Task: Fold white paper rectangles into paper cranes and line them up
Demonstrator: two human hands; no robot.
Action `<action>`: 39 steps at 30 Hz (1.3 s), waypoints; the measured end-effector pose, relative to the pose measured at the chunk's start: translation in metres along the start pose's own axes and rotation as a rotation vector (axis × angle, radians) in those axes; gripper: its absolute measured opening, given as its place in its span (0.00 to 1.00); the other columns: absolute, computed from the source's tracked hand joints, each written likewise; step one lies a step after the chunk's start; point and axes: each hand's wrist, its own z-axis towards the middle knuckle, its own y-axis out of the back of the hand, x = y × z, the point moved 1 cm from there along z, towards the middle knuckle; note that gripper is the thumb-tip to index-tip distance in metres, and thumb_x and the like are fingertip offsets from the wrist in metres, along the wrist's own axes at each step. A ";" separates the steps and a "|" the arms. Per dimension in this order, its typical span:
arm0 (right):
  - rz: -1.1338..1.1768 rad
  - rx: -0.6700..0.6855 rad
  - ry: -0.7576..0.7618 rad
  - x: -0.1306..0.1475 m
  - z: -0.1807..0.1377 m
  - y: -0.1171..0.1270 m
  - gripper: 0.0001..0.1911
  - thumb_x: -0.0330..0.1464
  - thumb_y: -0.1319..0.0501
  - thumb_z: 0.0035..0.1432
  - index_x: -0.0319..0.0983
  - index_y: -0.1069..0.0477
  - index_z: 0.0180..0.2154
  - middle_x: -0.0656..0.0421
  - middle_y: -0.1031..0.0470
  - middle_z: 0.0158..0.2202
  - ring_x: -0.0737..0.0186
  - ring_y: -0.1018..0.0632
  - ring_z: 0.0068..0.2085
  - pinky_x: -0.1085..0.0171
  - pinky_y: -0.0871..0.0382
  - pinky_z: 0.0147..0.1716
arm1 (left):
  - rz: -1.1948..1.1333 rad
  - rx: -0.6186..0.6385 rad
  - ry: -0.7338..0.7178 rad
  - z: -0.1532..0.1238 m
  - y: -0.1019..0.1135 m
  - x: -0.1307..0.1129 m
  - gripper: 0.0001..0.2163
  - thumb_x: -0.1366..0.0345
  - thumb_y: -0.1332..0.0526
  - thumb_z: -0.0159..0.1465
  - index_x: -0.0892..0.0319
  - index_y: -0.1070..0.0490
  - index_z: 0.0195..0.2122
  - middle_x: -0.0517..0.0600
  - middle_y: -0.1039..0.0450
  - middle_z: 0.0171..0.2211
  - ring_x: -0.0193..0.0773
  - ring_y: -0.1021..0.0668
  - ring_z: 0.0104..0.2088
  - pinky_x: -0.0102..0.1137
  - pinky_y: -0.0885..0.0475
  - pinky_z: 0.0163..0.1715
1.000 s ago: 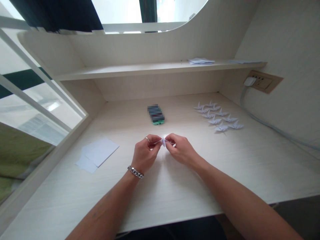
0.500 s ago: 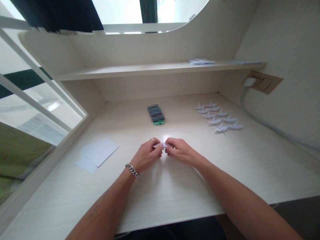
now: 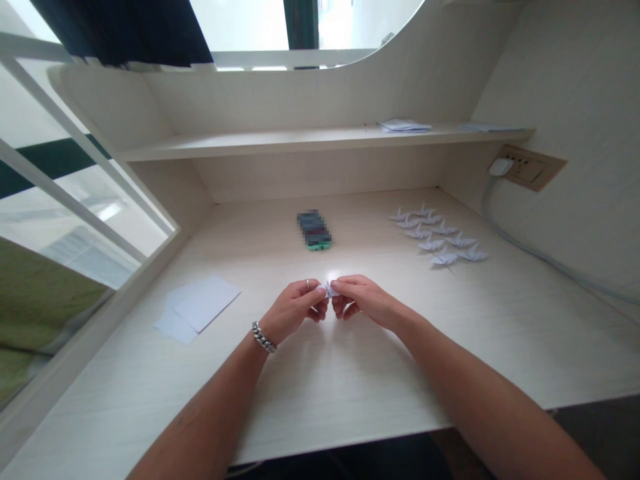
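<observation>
Both hands meet over the middle of the pale wooden desk point(image 3: 350, 373), pinching a small folded piece of white paper point(image 3: 330, 289) between the fingertips. My left hand point(image 3: 295, 310), with a ring and a chain bracelet, grips its left side. My right hand point(image 3: 363, 300) grips its right side. Most of the paper is hidden by the fingers.
Several folded white paper cranes point(image 3: 440, 237) lie in rows at the back right. A few flat white sheets point(image 3: 197, 308) lie at the left. A green-edged phone point(image 3: 314, 231) rests behind the hands. More paper point(image 3: 404, 125) sits on the shelf; a plugged cable point(image 3: 530, 248) runs along the right wall.
Both hands have dropped a little toward the desk and drawn closer together, with the folded paper still pinched between them.
</observation>
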 end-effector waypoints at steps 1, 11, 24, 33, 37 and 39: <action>0.001 0.000 0.001 0.000 0.000 0.000 0.21 0.49 0.42 0.58 0.37 0.30 0.29 0.60 0.28 0.24 0.67 0.27 0.26 0.67 0.34 0.27 | 0.019 -0.005 -0.001 0.000 0.000 0.000 0.14 0.56 0.38 0.58 0.61 0.33 0.23 0.48 0.30 0.22 0.33 0.27 0.23 0.28 0.33 0.24; 0.008 -0.049 0.009 0.003 0.000 0.000 0.21 0.48 0.38 0.54 0.37 0.32 0.25 0.61 0.30 0.23 0.67 0.28 0.26 0.67 0.36 0.28 | 0.089 -0.024 -0.020 0.001 -0.001 0.000 0.14 0.57 0.38 0.59 0.61 0.34 0.22 0.48 0.31 0.21 0.33 0.27 0.22 0.27 0.33 0.23; 0.216 0.050 0.054 0.004 -0.003 -0.001 0.14 0.41 0.36 0.54 0.36 0.31 0.27 0.60 0.30 0.25 0.66 0.28 0.27 0.66 0.34 0.29 | -0.174 0.067 -0.019 0.002 -0.004 0.005 0.13 0.56 0.38 0.60 0.61 0.32 0.27 0.48 0.31 0.23 0.31 0.29 0.23 0.27 0.36 0.24; 0.491 0.045 0.111 0.006 -0.001 -0.007 0.15 0.41 0.35 0.51 0.37 0.32 0.25 0.61 0.34 0.22 0.66 0.31 0.24 0.65 0.36 0.27 | -0.525 0.038 -0.057 0.001 -0.014 0.004 0.12 0.58 0.34 0.57 0.61 0.32 0.27 0.46 0.35 0.22 0.31 0.30 0.25 0.28 0.35 0.27; 0.497 0.050 0.137 0.007 -0.002 -0.009 0.16 0.42 0.36 0.51 0.38 0.34 0.24 0.60 0.32 0.23 0.65 0.32 0.24 0.63 0.36 0.29 | -0.560 0.048 -0.080 0.000 -0.016 0.005 0.13 0.56 0.34 0.58 0.60 0.33 0.27 0.47 0.33 0.24 0.34 0.28 0.27 0.31 0.33 0.30; 0.507 0.064 0.150 0.007 -0.002 -0.009 0.16 0.42 0.36 0.52 0.38 0.34 0.24 0.60 0.32 0.23 0.65 0.32 0.24 0.63 0.37 0.29 | -0.571 0.061 -0.096 -0.001 -0.016 0.005 0.13 0.57 0.34 0.58 0.60 0.33 0.26 0.47 0.33 0.24 0.35 0.27 0.28 0.32 0.33 0.31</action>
